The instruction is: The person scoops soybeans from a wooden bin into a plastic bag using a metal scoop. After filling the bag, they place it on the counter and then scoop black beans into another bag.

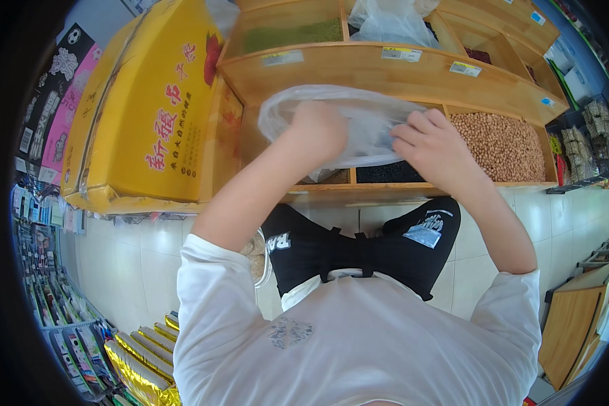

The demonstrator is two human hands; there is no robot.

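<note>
A thin, clear plastic bag [372, 101] is spread over the near row of a wooden bin display [277, 74]. My left hand [320, 128] is closed at the bag's left part, knuckles up; its fingertips are hidden. At the bag's right edge, my right hand [430, 143] has its fingers curled on the plastic. Beneath the bag, black grains [389, 173] show in one compartment. Peanuts [499, 145] fill the compartment to the right of my right hand.
A large yellow carton [142, 115] stands left of the bins. Green beans [294, 35] and another plastic bag [392, 20] are in the far row. A clear container [258, 260] is beside my left knee. Gold packages [142, 362] stand at lower left.
</note>
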